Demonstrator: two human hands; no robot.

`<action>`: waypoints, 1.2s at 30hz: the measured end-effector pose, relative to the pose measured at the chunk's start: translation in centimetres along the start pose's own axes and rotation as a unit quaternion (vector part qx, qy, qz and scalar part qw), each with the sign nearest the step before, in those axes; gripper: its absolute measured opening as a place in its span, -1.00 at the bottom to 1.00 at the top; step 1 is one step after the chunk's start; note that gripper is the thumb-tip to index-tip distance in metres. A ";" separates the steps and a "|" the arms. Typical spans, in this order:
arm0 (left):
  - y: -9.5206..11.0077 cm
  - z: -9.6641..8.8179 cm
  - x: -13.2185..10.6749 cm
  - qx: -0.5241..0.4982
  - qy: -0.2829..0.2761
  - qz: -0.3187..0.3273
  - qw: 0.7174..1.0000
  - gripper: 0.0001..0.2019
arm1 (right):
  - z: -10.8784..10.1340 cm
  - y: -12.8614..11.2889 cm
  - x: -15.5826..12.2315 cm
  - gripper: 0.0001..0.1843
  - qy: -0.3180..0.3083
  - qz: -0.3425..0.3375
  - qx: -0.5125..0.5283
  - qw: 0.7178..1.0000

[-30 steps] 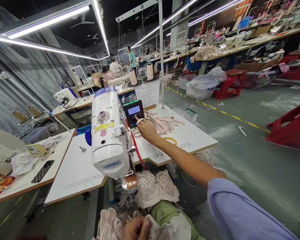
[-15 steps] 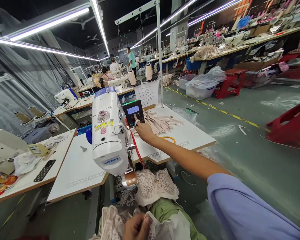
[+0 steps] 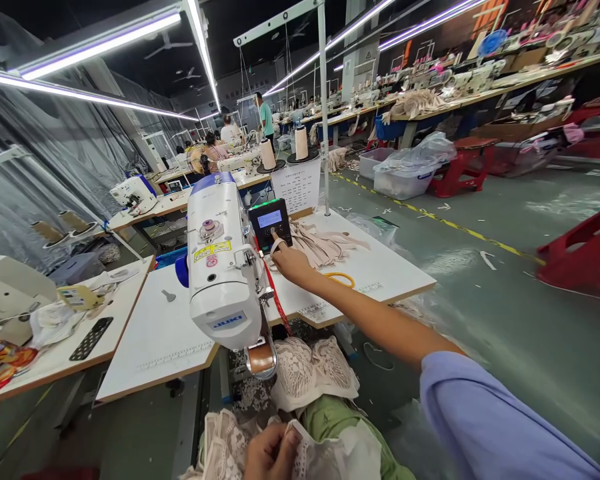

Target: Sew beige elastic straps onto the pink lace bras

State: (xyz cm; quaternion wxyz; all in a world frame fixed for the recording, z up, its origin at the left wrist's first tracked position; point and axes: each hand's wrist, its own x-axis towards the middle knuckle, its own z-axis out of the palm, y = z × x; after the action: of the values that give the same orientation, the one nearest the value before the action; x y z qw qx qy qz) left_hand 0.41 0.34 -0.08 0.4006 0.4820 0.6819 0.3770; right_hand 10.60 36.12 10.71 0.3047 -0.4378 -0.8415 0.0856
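Note:
At the bottom of the head view my left hand [image 3: 271,453] is closed, thumb and finger pinching the pale edge of a lace bra [image 3: 325,453] on my lap. My right hand [image 3: 293,262] reaches forward with its index finger stretched out, touching the buttons of a black control panel [image 3: 271,225] with a lit screen. That panel stands beside a white sewing machine [image 3: 223,267]. Another beige lace bra [image 3: 300,373] lies over green fabric [image 3: 337,420], just right of the machine's needle end. Part of my left hand falls below the frame.
Beige straps [image 3: 325,247] and a yellow ring [image 3: 341,279] lie on the white table [image 3: 400,277] near my right forearm. Two thread cones [image 3: 301,143] stand behind the panel. A red stool [image 3: 583,247] is at the right; co-workers sit farther back.
The view has shifted slightly, so the machine and table appear a little farther right. My right finger stays at the panel buttons, and my left hand keeps its pinch on the bra.

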 end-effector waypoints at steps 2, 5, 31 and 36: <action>0.9 -0.6 -0.1 -0.006 0.004 -0.012 1.000 -0.39 | -0.6 0.8 -1.0 -0.62 0.002 0.017 0.066 0.998; 3.1 -1.6 -0.3 -0.009 0.005 -0.038 0.999 -0.50 | -0.9 1.6 -5.9 -0.43 -0.027 0.051 0.193 0.980; 4.5 -3.3 1.4 -0.011 -0.120 0.030 0.992 -0.71 | -1.5 -7.1 -23.9 -0.73 -0.289 0.000 0.463 0.838; 2.9 -1.1 0.7 -0.088 -0.003 0.112 0.990 -0.78 | -2.1 -7.0 -22.2 -0.70 -0.281 0.092 0.515 0.805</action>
State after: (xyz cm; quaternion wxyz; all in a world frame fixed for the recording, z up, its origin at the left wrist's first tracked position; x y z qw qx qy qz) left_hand 0.32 1.60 2.82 0.3986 0.5191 0.5868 0.4768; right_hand 16.58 14.12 5.54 0.2266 -0.2490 -0.6780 0.6534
